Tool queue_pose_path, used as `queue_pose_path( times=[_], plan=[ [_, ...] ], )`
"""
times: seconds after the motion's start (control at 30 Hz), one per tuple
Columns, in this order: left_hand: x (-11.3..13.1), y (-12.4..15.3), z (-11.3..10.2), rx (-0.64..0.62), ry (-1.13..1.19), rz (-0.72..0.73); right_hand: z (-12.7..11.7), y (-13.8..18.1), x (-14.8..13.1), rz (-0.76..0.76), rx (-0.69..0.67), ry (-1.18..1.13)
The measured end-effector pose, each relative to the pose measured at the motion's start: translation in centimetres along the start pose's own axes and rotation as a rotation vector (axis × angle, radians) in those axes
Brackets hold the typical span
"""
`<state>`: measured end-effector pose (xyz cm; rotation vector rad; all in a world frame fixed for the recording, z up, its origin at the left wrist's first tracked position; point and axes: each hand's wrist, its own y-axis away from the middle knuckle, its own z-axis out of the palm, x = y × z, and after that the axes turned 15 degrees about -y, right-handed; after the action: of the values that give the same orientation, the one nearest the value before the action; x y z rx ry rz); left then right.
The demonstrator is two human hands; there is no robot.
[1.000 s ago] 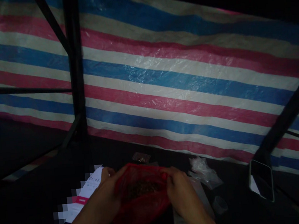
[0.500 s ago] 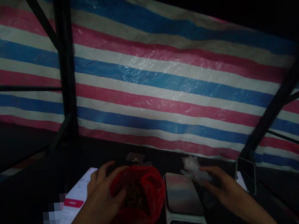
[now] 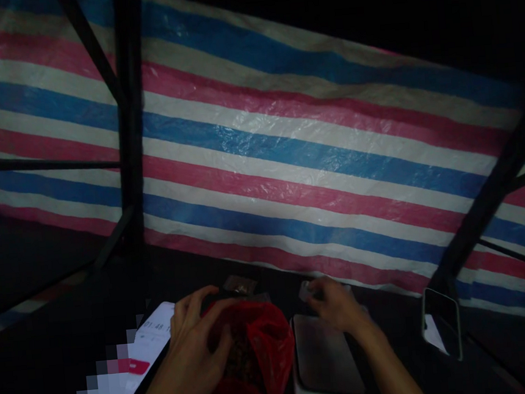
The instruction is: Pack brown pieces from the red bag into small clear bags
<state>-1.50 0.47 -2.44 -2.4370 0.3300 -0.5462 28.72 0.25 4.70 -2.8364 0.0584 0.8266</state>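
A red plastic bag [image 3: 275, 343] stands with its mouth open, small brown pieces [image 3: 244, 361] lying inside, too dark to name. My left hand [image 3: 201, 331] grips its left rim, the thumb inside the mouth and the fingers along the outside. To the right of the bag is a white kitchen scale [image 3: 327, 357] with a metal plate; its display is mostly cut off by the frame. Just past the scale's far edge, my right hand [image 3: 334, 304] is closed on a crumpled clear plastic bag [image 3: 306, 291], largely hidden by the fingers.
A lit phone [image 3: 150, 335] lies left of my left arm, partly blurred out. Another phone [image 3: 441, 322], dark-screened, leans at the right by a metal post [image 3: 475, 215]. Behind the red bag lies a small clear packet [image 3: 240, 283]. Striped plastic sheeting [image 3: 305, 156] hangs across the back.
My right hand has moved left and away from me, from beside the scale to behind it, with the clear plastic. My left hand stays at the red bag. The view has shifted slightly.
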Motion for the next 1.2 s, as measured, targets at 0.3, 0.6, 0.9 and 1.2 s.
queue_pose_path(
  times=[0.3,0.6,0.9,1.2],
  plan=[
    [-1.0,0.1,-1.9,0.069,0.013,-0.037,-0.4,-1.8,1.8,-0.006,-0.088,0.055],
    [1.1,0.6,-2.7,0.173,0.076,0.048,-3.8,1.4,9.3,0.065,0.101,-0.110],
    [12.6,0.1,-2.2,-0.327,0.720,-0.142,-5.7,5.4,1.5,-0.018,0.051,-0.644],
    [13.9,-1.5,0.7,-0.689,1.146,-0.140,-5.3,7.0,-0.3,0.018,-0.048,-0.805]
  ],
)
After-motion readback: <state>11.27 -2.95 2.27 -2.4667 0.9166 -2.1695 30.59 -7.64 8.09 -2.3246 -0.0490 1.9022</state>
